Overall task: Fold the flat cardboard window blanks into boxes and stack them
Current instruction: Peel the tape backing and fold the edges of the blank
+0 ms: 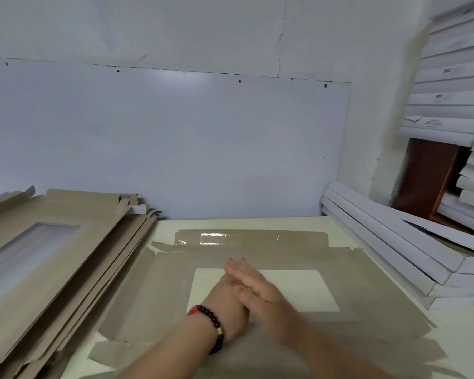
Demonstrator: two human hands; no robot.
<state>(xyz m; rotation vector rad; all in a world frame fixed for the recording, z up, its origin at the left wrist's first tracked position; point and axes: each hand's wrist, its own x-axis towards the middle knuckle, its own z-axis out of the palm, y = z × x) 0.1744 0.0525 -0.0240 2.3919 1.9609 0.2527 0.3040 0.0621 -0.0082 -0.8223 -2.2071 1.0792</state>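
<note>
Currently, one flat window blank (pixel 153 291) is laid on the white desk (pixel 449 318), with its window in the middle. Both hands are placed over this window: the right hand (pixel 260 285) is laid across the left hand (pixel 227 296), fingers straight and kept together, nothing being gripped. A pile of blanks (pixel 52 258) is seen at left, white folded boxes (pixel 389 242) at right.
</note>
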